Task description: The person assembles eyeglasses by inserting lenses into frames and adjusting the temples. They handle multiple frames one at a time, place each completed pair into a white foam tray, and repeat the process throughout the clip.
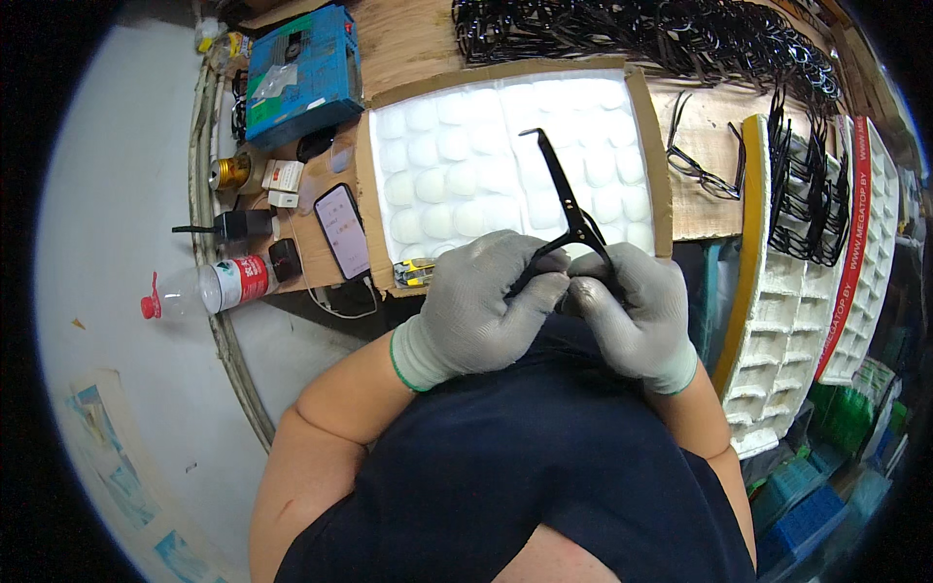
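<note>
Two gloved hands (486, 306) (632, 321); one black eyeglass frame (569, 219) between them; one phone (342, 231) and one plastic bottle (209, 287) at nine o'clock; one blue box (301, 73) at eleven; one loose pair of glasses (705, 170) at two.

This is a small eyeglass assembly workshop. A plywood bench (418, 39) carries a white padded work mat (457, 165) framed in cardboard. Beyond the mat, rows of black spectacle frames (641, 34) lie in a heap; to its right, more frames stand racked in white compartment trays (797, 282). Left of the mat lie a blue box (301, 73), a phone (342, 231) and a plastic bottle (219, 285).
</note>
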A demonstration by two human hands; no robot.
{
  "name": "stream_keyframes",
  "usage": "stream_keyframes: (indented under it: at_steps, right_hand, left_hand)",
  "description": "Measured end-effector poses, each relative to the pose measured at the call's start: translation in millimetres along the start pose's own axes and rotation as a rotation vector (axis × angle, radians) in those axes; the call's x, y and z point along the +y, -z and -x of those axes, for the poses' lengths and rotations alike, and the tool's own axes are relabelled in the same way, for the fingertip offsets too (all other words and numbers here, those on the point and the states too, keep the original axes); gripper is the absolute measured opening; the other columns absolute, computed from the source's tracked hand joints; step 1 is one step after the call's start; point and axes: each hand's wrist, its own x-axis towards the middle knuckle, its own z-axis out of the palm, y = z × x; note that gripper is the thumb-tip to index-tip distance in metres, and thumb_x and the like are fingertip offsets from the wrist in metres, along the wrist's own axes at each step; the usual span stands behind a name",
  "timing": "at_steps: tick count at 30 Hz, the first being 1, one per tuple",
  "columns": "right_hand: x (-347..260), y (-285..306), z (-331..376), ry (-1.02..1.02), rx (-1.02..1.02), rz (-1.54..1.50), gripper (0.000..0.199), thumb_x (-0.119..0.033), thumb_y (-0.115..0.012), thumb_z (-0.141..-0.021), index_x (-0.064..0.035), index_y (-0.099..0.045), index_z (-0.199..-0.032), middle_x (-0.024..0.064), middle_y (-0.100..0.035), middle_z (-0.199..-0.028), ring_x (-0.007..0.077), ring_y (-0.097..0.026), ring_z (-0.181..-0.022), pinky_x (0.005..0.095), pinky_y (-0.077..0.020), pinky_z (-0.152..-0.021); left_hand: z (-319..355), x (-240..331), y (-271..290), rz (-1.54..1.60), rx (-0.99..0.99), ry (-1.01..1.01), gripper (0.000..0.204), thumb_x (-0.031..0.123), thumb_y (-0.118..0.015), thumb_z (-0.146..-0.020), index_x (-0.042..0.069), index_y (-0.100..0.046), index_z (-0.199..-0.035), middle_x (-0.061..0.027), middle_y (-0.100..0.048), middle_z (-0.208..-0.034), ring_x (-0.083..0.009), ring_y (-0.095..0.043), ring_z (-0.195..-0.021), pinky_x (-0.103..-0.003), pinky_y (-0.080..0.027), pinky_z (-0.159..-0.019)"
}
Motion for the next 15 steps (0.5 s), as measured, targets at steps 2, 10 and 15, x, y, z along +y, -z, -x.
stream_keyframes:
  at_steps: [2,10,15]
  right_hand:
    - [-4,12,-5,-0.004,-0.062,0.055,0.015,-0.009,-0.067,-0.091,0.0031,-0.068,-0.100,0.0134,-0.069,-0.072,0.0202,-0.068,-0.062,0.0311,-0.0526,-0.060]
    - [37,30,-13,-0.009,0.170,0.500,0.027,0.000,-0.054,-0.085,-0.0028,-0.067,-0.109,0.0224,-0.069,-0.082,0.0412,-0.070,-0.083,0.0477,-0.0549,-0.081]
    - [124,114,-29,-0.222,0.437,1.215,0.040,-0.002,-0.064,-0.080,-0.0015,-0.067,-0.120,0.0190,-0.071,-0.115,0.0351,-0.065,-0.112,0.0451,-0.0491,-0.100]
  left_hand:
    - [-7,-3,-2,-0.028,-0.021,-0.035,0.017,0.012,-0.073,-0.089,-0.001,-0.071,-0.100,-0.0151,-0.068,-0.078,-0.0257,-0.068,-0.065,-0.034,-0.053,-0.058]
    - [-24,-9,-24,-0.103,-0.059,0.039,0.023,0.008,-0.071,-0.088,-0.004,-0.068,-0.108,-0.0190,-0.071,-0.090,-0.0287,-0.071,-0.079,-0.036,-0.057,-0.072]
    - [-11,-26,-23,-0.052,-0.148,0.277,0.027,0.005,-0.067,-0.091,-0.007,-0.065,-0.115,-0.0170,-0.072,-0.098,-0.0210,-0.071,-0.090,-0.032,-0.056,-0.083]
